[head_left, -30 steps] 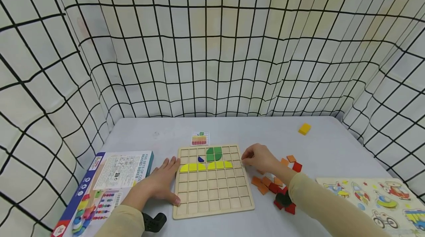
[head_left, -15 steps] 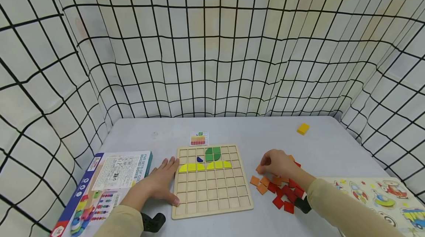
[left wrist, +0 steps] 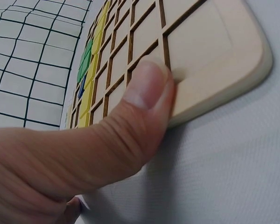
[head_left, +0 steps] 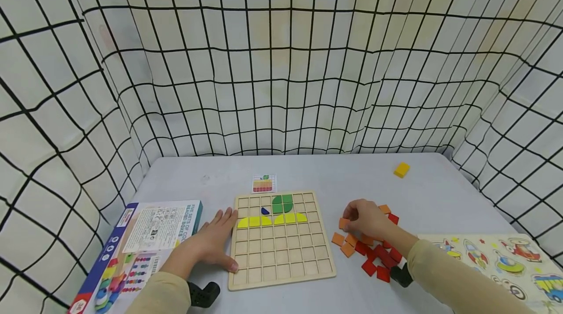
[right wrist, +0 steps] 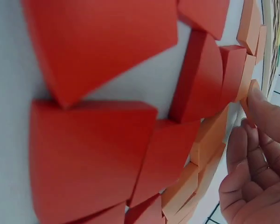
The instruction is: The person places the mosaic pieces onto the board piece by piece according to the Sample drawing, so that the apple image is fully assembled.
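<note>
A wooden grid board [head_left: 286, 257] lies on the table with green, yellow and one small blue piece set into its upper rows. My left hand [head_left: 210, 243] rests along its left edge, fingers spread; in the left wrist view the thumb [left wrist: 147, 88] presses on the board's rim near a corner. To the right of the board, my right hand [head_left: 367, 218] pinches an orange square tile [head_left: 343, 223] between thumb and fingers. Loose orange tiles [head_left: 347, 249] and red tiles [right wrist: 88, 154] lie around and under that hand, which partly hides them.
A small picture card [head_left: 264, 183] lies behind the board. On the left is a printed box [head_left: 145, 255]. A cartoon puzzle board [head_left: 488, 255] lies at the right, and a yellow block [head_left: 401, 170] sits at the far right. Black netting [head_left: 281, 79] encloses the table.
From beside the board's right edge, my right hand has moved right to the loose tiles and now pinches an orange one. My left hand has stayed on the board.
</note>
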The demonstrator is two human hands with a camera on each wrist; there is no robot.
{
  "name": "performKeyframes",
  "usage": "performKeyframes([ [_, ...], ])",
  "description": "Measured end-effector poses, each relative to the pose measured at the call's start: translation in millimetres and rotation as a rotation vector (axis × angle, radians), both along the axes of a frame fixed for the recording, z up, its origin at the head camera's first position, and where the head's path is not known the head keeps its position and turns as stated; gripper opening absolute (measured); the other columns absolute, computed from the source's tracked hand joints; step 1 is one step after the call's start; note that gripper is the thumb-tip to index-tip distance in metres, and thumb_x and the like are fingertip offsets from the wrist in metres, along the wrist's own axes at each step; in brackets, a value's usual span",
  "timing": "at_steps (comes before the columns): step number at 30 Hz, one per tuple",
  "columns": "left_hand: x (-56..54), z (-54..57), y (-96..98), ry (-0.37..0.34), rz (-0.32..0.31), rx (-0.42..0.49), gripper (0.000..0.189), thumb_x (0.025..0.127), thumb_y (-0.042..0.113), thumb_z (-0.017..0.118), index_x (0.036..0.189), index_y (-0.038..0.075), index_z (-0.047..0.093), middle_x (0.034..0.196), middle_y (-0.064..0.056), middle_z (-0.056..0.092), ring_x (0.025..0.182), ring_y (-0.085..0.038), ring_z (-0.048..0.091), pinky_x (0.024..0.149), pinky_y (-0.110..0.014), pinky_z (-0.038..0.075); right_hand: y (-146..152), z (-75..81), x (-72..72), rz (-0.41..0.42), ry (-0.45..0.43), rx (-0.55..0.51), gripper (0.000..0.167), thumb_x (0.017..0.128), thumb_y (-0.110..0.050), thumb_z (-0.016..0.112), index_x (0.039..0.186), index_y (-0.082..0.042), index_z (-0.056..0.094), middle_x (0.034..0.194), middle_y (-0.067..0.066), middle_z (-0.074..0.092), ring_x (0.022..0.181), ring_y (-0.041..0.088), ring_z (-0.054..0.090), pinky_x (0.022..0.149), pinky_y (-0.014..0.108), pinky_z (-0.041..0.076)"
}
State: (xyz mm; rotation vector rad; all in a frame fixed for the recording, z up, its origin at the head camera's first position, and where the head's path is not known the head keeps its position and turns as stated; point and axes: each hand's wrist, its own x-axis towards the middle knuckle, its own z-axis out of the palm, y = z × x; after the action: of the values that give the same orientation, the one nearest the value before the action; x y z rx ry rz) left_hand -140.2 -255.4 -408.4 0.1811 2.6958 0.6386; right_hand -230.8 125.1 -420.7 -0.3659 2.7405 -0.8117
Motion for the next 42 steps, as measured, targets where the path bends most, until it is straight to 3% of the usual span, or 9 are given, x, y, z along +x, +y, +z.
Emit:
performKeyframes([
  [8, 0.3, 0.9, -0.4, -0.007, 0.002, 0.0, 0.129, 0.062, 0.033, 0.097, 0.16, -0.005, 0.022, 0.168, -0.029, 0.014, 0.156, -0.052, 0.007, 0.122, -0.073, 0.012, -10, 6.5, -1.7, -0.017, 0.031, -0.105, 0.009, 0.088, -0.007, 0.079, 0.092, -0.009, 0.071, 0.088, 0.002, 0.066, 0.085, 0.018, 0.055, 0.072, 0.027, 0.05],
  [22, 1.0, -0.7, 0.1, -0.003, 0.01, 0.011, 0.129, 0.062, 0.033, 0.097, 0.16, -0.005, 0.023, 0.168, -0.029, 0.014, 0.156, -0.051, 0.008, 0.123, -0.073, 0.012, -61, 2.7, -2.6, 0.081, -0.07, -0.283, 0.005, 0.09, -0.009, 0.078, 0.092, -0.008, 0.074, 0.09, 0.0, 0.07, 0.079, 0.014, 0.058, 0.068, 0.023, 0.05],
  [33, -0.3, -1.5, -0.9, 0.002, 0.008, 0.004, 0.129, 0.061, 0.033, 0.098, 0.16, -0.004, 0.023, 0.169, -0.028, 0.014, 0.156, -0.051, 0.008, 0.123, -0.072, 0.012, -73, 0.0, 3.1, 0.146, -0.082, -0.268, 0.004, 0.093, -0.008, 0.074, 0.094, -0.008, 0.078, 0.092, 0.0, 0.073, 0.082, 0.013, 0.059, 0.075, 0.024, 0.053],
  [42, 0.8, -2.0, -0.4, -0.005, 0.017, 0.005, 0.13, 0.061, 0.033, 0.098, 0.16, -0.004, 0.023, 0.169, -0.027, 0.014, 0.157, -0.05, 0.008, 0.123, -0.072, 0.012, -79, -6.0, 4.4, 0.163, -0.018, -0.22, 0.004, 0.092, -0.008, 0.074, 0.093, -0.009, 0.079, 0.093, -0.001, 0.074, 0.084, 0.011, 0.059, 0.075, 0.025, 0.054],
])
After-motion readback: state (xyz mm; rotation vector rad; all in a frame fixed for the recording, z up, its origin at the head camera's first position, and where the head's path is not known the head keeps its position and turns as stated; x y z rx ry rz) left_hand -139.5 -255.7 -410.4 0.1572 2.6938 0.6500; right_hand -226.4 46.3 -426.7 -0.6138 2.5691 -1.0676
